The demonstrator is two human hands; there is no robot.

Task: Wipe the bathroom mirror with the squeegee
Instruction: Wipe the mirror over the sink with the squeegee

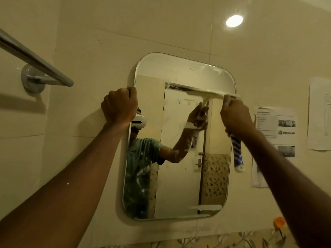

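A rounded rectangular mirror point(180, 176) hangs on the tiled wall, with foam streaks near its top and bottom edges. My left hand point(119, 106) is shut around the mirror's upper left edge. My right hand point(236, 116) grips a squeegee with a blue and white handle point(237, 154) that sticks out below my fist. Its pale blade point(207, 94) lies flat across the upper right of the glass, coated in foam. The mirror reflects a person with a headset and a green shirt.
A chrome towel bar point(34, 61) juts out from the wall at upper left. Printed papers point(275, 124) are stuck to the wall right of the mirror. An orange hook point(279, 221) sits at lower right, above a patterned tile strip.
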